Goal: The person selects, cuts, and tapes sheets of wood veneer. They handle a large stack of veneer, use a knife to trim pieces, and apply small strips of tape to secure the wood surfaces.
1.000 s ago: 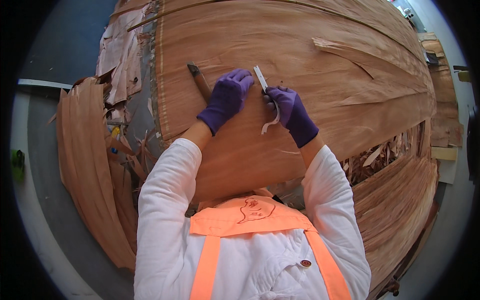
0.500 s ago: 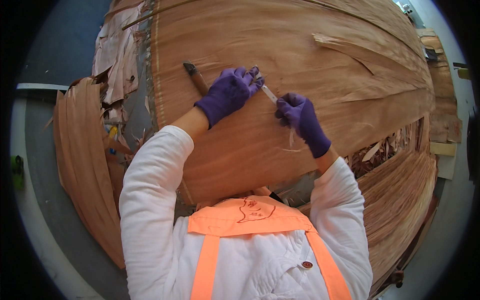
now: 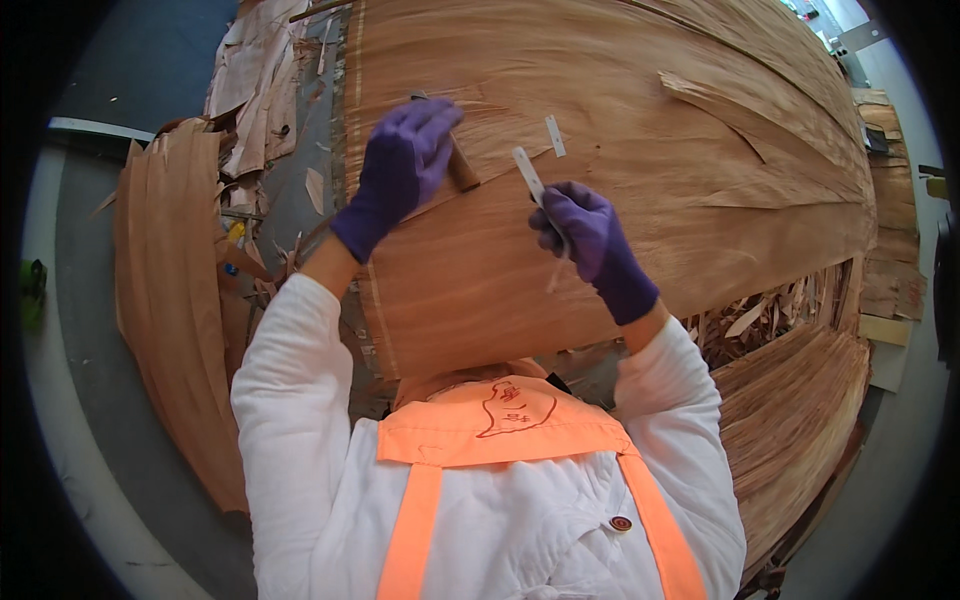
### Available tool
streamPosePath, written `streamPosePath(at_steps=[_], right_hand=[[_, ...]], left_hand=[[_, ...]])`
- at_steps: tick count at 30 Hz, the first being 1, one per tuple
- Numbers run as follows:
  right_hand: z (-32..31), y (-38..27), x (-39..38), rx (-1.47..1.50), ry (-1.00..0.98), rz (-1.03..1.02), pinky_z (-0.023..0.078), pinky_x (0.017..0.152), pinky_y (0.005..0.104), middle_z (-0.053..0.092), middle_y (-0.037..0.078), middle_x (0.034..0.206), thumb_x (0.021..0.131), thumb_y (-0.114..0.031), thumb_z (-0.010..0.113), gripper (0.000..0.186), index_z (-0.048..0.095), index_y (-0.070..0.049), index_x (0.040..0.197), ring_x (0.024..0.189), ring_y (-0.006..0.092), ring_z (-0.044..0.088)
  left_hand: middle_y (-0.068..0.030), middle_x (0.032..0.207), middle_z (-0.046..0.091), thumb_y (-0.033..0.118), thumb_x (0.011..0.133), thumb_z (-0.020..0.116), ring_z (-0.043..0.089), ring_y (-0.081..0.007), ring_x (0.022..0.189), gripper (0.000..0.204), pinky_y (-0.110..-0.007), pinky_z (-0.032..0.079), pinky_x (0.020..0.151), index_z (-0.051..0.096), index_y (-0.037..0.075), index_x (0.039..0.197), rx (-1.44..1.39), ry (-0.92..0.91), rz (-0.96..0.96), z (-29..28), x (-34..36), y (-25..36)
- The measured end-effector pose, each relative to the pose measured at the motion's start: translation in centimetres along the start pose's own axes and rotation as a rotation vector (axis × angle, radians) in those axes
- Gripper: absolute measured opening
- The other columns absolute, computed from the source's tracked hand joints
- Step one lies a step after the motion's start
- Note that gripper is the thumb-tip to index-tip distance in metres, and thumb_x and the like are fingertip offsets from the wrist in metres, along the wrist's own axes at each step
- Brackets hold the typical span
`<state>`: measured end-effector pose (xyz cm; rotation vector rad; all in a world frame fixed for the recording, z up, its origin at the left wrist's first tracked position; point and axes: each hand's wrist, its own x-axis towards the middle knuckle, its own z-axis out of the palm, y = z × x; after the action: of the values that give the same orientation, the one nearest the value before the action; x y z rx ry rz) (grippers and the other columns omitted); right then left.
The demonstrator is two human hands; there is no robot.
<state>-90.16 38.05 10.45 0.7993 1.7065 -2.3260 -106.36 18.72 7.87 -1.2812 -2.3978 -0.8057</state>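
My left hand (image 3: 405,160), in a purple glove, is curled over a wooden-handled tool (image 3: 463,168) on a brown veneer sheet (image 3: 500,300); part of the tool is hidden beneath the fingers. My right hand (image 3: 585,235), gloved likewise, pinches a white perforated tape strip (image 3: 528,170) that points up and away from me, with its faint tail hanging below. A short separate piece of white tape (image 3: 555,135) lies on the sheet beyond my right hand. A loose sliver of veneer (image 3: 710,105) lies on the sheet to the right.
Veneer strips (image 3: 170,300) and crumpled scraps (image 3: 250,80) lie along the left. A pile of long veneer strips (image 3: 790,430) sits at the lower right, beside shredded offcuts (image 3: 750,310). A thin rod (image 3: 310,14) crosses the far left corner of the sheet.
My left hand has left the tape and moved left onto the tool. A short tape piece now lies apart from the strip, which my right hand still holds.
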Motion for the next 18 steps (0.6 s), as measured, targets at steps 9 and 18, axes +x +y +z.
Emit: streamPosePath(at_steps=[9,18], right_hand=[[1.6,2.6,1.4,-0.123,0.041,0.044,0.045,0.051,0.0238,0.059,0.005,0.07,0.088,-0.017,0.055,0.018,0.058,0.001,0.088,0.056,0.01,0.053],[-2.1,-2.1,-1.3,-0.756,0.114,0.085,0.044,0.044,0.0248,0.058,0.006,0.066,0.085,-0.01,0.053,0.011,0.058,0.0,0.084,0.052,0.011,0.054]], left_hand=[[-0.0101,0.116,0.059,0.013,0.081,0.047,0.049,-0.0254,0.116,0.033,-0.044,0.031,0.102,0.06,0.006,0.11,0.255,-0.225,0.27,3.6,-2.9,4.7],[-0.0106,0.111,0.061,0.014,0.08,0.05,0.051,-0.0265,0.113,0.026,-0.046,0.03,0.102,0.062,0.007,0.101,0.429,-0.206,0.29,3.2,-3.1,5.6]])
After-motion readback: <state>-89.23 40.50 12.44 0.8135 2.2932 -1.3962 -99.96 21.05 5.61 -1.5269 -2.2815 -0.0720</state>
